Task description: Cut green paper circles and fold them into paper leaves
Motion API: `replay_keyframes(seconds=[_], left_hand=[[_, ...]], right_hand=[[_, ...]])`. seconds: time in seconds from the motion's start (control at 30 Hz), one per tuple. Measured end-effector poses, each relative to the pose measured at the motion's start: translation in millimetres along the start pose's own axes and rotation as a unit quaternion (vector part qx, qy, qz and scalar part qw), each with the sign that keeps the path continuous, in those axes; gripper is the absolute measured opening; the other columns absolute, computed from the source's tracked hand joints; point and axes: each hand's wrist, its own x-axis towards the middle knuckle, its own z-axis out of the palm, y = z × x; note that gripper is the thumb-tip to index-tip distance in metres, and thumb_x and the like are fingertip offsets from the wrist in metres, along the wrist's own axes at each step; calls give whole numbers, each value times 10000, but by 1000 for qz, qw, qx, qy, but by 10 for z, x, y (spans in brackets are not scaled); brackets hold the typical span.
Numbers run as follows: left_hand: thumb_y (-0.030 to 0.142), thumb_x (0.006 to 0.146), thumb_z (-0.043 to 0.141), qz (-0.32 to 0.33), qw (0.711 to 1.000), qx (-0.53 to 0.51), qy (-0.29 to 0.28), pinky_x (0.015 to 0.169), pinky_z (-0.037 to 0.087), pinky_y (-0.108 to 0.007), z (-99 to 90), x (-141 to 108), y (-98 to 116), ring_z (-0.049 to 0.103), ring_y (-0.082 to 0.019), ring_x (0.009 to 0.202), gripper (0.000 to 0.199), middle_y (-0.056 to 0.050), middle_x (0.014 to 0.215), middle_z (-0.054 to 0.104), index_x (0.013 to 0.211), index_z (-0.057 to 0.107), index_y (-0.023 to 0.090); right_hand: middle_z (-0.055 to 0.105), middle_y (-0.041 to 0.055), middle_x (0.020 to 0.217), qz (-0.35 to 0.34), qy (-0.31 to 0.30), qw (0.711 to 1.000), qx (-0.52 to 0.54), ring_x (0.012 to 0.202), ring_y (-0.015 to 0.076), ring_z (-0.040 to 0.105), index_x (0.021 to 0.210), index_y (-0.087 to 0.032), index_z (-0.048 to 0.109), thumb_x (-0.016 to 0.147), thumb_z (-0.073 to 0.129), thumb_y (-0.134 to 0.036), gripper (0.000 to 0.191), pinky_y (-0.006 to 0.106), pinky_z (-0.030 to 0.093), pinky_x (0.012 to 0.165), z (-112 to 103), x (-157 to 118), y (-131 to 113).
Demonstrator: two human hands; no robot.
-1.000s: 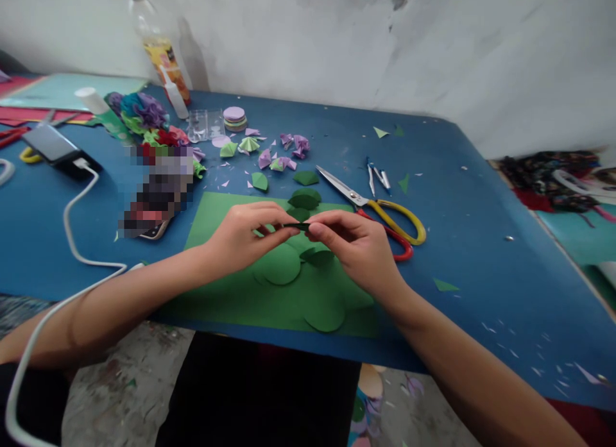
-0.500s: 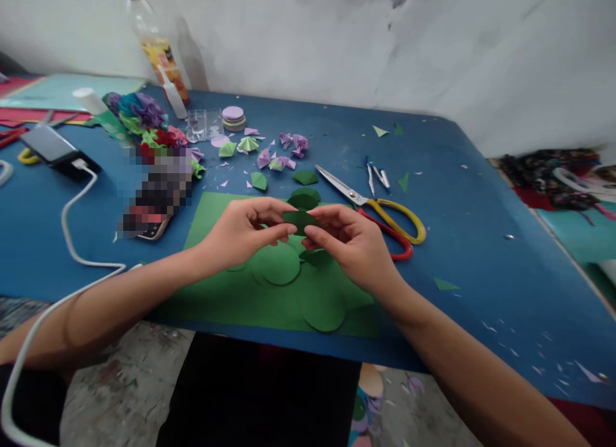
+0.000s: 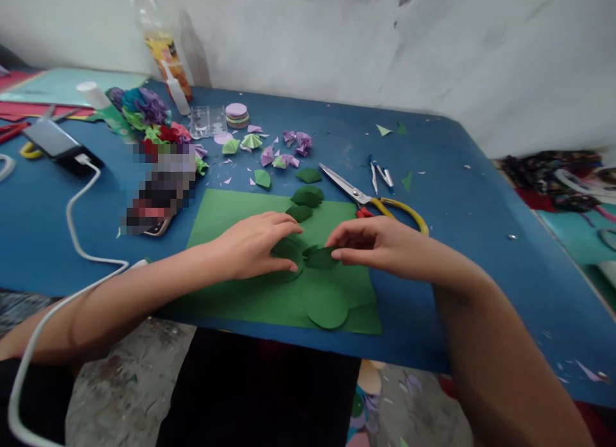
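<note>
"Green paper lies before us: what are our hands doing over it?"

"Our left hand [image 3: 257, 245] is open above the green sheet [image 3: 221, 299], palm down, thumb and fingers spread apart and clenching nothing. A green circle [image 3: 290, 260] shows partly between them; we cannot tell whether the hand touches it. Our right hand [image 3: 380, 245] pinches the right end of a dark green leaf shape [image 3: 319, 258] between thumb and fingers."

"Where is that leaf shape exactly?"

"Over the green sheet, between our two hands, just right of the green circle. Nearer to us is a larger disc [image 3: 325, 306], also green, flat on the sheet."

"And farther away from us?"

"Two dark leaf pieces [image 3: 308, 195] sit near the sheet's far edge, and a third leaf [image 3: 308, 175] is beyond it on the blue table [image 3: 337, 139]. Scissors [image 3: 357, 195] with red and yellow handles lie to the right, their blades partly open and pointing away from us, with a compass [image 3: 380, 175] just beyond. Past the sheet we see pleated purple and light green pieces [image 3: 251, 142], beside a small stack of paper discs [image 3: 237, 115]."

"What is on our left?"

"A phone [image 3: 171, 190], pixelated, and a white cable [image 3: 72, 229] that curves over our left forearm."
</note>
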Motion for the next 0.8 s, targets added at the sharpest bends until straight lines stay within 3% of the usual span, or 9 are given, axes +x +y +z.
replay_keyframes(seconds=[0.13,0.37,0.63,0.73,0.8], left_hand=[[341,831,635,8,1000,5,13,980,463,-397,52,2,20,530,-268,1195,490,-136,1291,563,1250,512,119],[269,905,516,97,995,24,13,1005,458,-402,151,7,11,536,-255,1208,389,-136,1357,529,1273,520,143],[285,906,517,91,995,15,24,1037,423,-433,211,72,-44,498,-259,1260,381,-144,1381,511,1253,526,127],[273,905,521,94,995,7,32,1061,387,-429,238,128,-21,424,-250,1325,447,-158,1435,445,1314,452,107],[246,921,490,106,994,10,17,1045,390,-418,246,161,-12,463,-235,1288,416,-144,1378,512,1312,458,111]], right_hand=[[662,11,675,65,-11,995,-77,618,140,613,798,-176,651,747,621,-341,176,241,458,537,-69,24,45],[650,23,653,151,-30,985,-82,580,145,615,791,-172,574,783,566,-305,134,253,479,564,24,101,63],[612,13,585,158,1,957,-243,533,131,539,636,-175,563,844,521,-343,271,252,342,519,126,130,36],[579,-5,553,154,2,952,-264,511,118,502,611,-175,550,847,523,-297,266,253,312,516,147,138,13],[559,-14,534,154,2,952,-266,498,113,486,605,-178,544,840,525,-269,253,255,301,517,156,139,3]])
